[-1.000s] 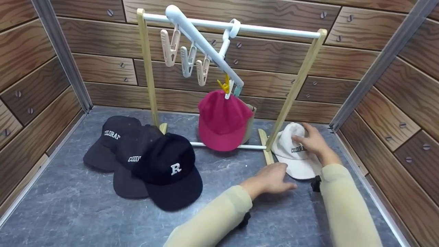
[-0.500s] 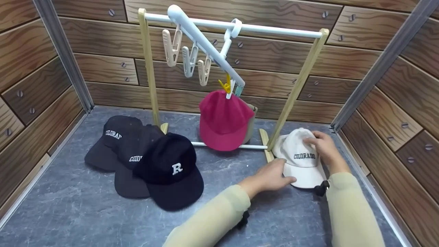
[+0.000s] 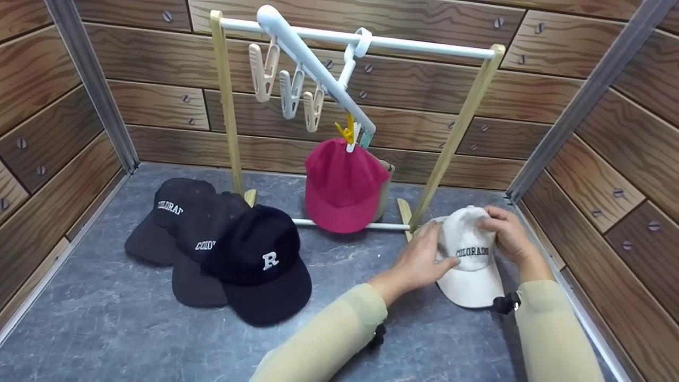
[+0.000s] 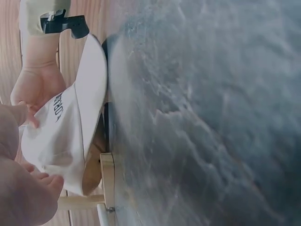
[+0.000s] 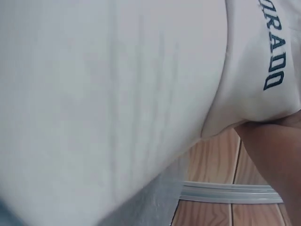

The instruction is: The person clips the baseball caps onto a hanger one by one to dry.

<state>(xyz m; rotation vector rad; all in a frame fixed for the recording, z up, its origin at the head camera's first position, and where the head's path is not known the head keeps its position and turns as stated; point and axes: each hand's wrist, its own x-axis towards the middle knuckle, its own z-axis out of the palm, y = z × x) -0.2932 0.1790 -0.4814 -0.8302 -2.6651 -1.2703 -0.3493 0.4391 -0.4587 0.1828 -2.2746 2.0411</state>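
Lower right of frame: right hand [image 3: 510, 236] pinches white cap [image 3: 471, 263], thumb in front; left hand [image 3: 418, 260], fingers mostly straight, together, against side, apparently steadying it.

Head cam high, faces far/down; L-wrist low, faces right; R-wrist v. close, prob. brim [image 5: 117, 94]; all share white cap [image 3: 471, 262].

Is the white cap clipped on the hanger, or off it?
Off: the white cap is between the left hand and right hand, apart from the hanger.
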